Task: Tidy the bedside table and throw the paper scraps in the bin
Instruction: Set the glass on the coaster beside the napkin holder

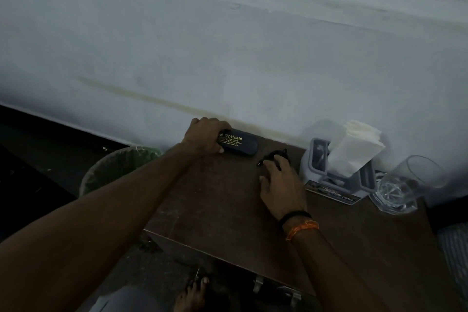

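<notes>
Two hands were at work over the brown table [228, 210], and the move ahead turned on how each lay to the thing beneath it. Farthest left, off the table's edge and down on the floor, stood the bin [111, 172], lined with a pale green bag and open at the top; no paper scraps were plain to see on the table from this angle. Next came the left hand [205, 138], its fingers curled over the left end of a dark spectacle case [238, 143] with gold lettering. The case lay against the wall at the table's back edge, its long axis running left to right, so the free end pointed away toward the right hand. That right hand [281, 185] reached forward from the near side, fingers bent down onto a small black object [274, 156] just beyond its fingertips; whether it had pinched the object or only touched it could not be told, nor what the object was. Well to the right stood a grey holder [316, 159] with white napkins [354, 149], and beyond it a glass tumbler [400, 190] tipped on its side. By my reckoning the left hand was the nearer to the bin.
</notes>
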Demonstrator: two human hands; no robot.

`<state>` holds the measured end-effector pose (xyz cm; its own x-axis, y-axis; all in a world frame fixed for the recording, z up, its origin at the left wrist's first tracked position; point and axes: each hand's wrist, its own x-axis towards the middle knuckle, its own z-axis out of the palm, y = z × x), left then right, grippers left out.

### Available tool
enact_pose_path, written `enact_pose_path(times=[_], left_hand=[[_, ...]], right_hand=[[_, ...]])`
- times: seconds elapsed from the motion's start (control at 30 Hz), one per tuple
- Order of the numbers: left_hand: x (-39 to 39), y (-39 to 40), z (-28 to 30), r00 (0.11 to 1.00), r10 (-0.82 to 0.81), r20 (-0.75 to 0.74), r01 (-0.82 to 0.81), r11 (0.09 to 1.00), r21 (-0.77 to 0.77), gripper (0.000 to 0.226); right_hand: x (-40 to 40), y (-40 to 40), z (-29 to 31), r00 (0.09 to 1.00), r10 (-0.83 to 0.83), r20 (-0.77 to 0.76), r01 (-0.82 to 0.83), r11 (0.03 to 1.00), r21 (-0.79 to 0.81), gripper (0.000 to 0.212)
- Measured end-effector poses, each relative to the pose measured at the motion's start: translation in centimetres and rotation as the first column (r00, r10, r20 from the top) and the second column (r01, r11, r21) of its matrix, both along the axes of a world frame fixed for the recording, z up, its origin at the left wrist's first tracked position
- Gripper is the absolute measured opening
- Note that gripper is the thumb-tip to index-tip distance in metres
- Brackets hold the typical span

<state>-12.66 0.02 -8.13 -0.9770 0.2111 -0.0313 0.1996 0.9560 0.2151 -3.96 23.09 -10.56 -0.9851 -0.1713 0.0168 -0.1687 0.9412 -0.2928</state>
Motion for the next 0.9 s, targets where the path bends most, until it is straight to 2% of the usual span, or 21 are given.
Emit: enact_pose_path(times=[0.2,0.9], left_hand=[[-0.04,0.13,-0.09,1.0,0.01,0.013,-0.01,1.0,0.028,0.069],[0.64,0.82,-0.45,1.0,0.006,0.0,-0.006,0.997,0.077,0.07]], right_hand=[[-0.1,0.13,-0.15,0.999,-0.001,0.042,-0.002,0.998,0.056,0.048],[0.22,0.33,0.17,0.999,-0.013,0.037,0.011,0.999,0.033,0.046]])
